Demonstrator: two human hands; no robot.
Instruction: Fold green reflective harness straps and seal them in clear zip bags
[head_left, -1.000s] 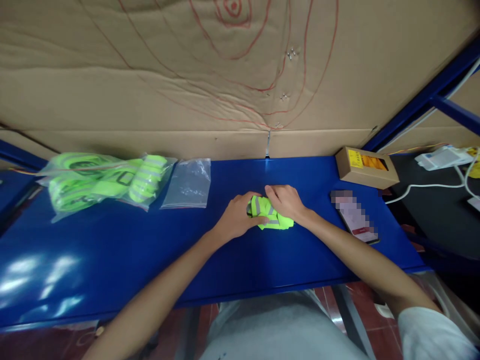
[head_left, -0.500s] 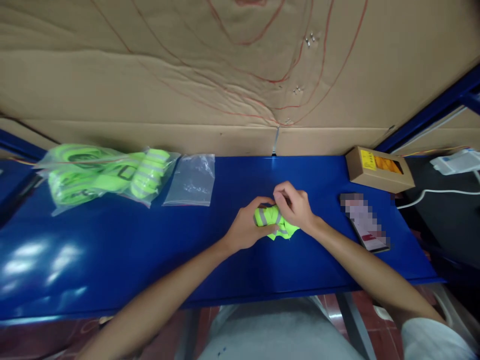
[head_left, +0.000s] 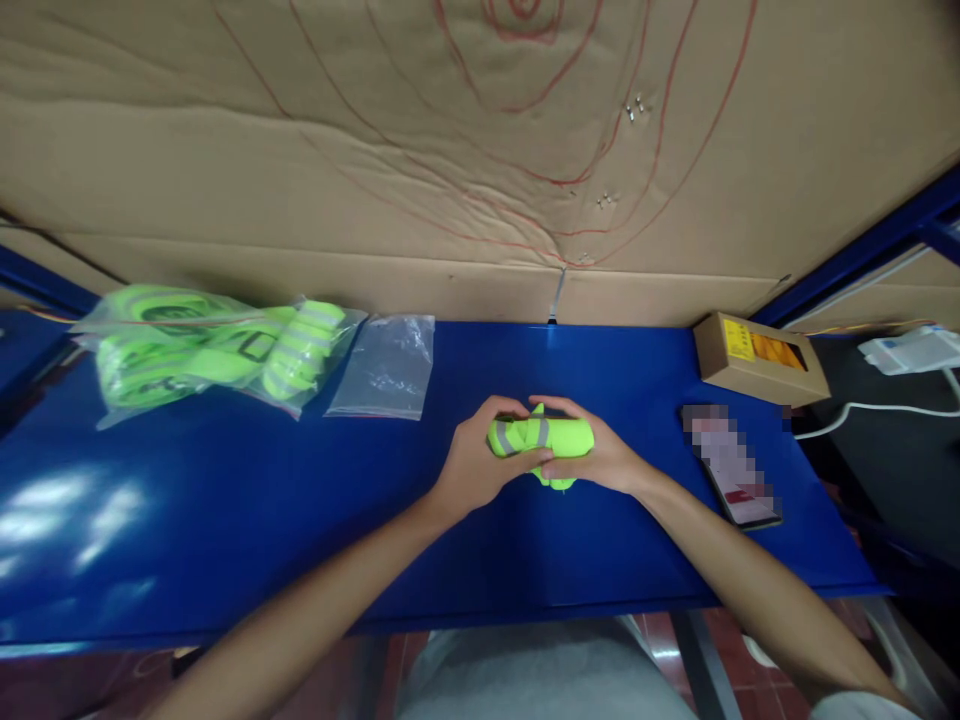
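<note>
A neon-green strap bundle point(head_left: 541, 438) with grey reflective bands is rolled into a compact shape over the middle of the blue table point(head_left: 225, 500). My left hand point(head_left: 474, 462) grips its left end with fingers curled round it. My right hand point(head_left: 600, 460) wraps the right end from below and behind, thumb under the roll. Both hands are closed on it, just above the table top.
An empty clear zip bag point(head_left: 384, 368) lies left of my hands. Further left are bags of green straps point(head_left: 202, 350). A phone point(head_left: 731, 465) and a small cardboard box point(head_left: 759, 358) sit at the right. A cardboard wall point(head_left: 450, 150) stands behind; white cables point(head_left: 870, 405) at far right.
The loose green bundle has been gathered into a tighter roll and lifted slightly. My right hand shifted from on top of it to cupping its right end.
</note>
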